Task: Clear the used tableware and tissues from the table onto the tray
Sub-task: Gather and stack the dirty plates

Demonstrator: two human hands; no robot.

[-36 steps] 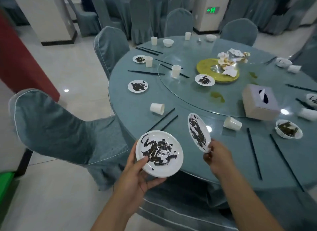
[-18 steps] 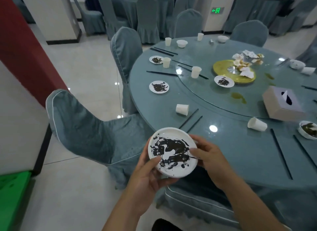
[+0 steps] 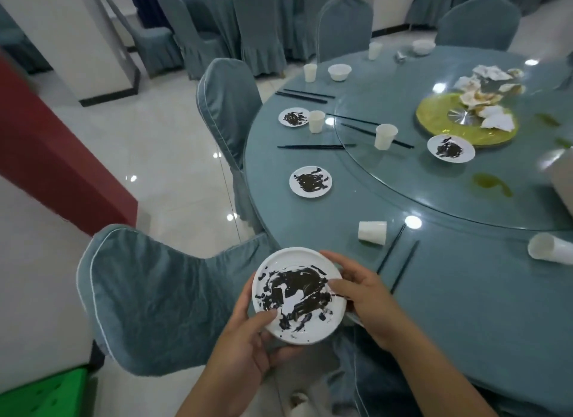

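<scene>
Clearing looks barely begun: no tray is plainly in view, and the bench [image 3: 465,292] carries, from centre frame rightward, smeared plates [image 3: 310,181], paper cups [image 3: 372,230] both upright and tipped over, black chopsticks [image 3: 313,146] and crumpled tissues [image 3: 490,88] at upper right. At lower centre, just off the bench edge, the left grip [image 3: 245,351] cups a dirty plate [image 3: 297,295] from below, with the thumb pressed on its near rim. The right grip [image 3: 362,295] curls its fingers round the plate's right rim. A second rim may sit beneath it.
</scene>
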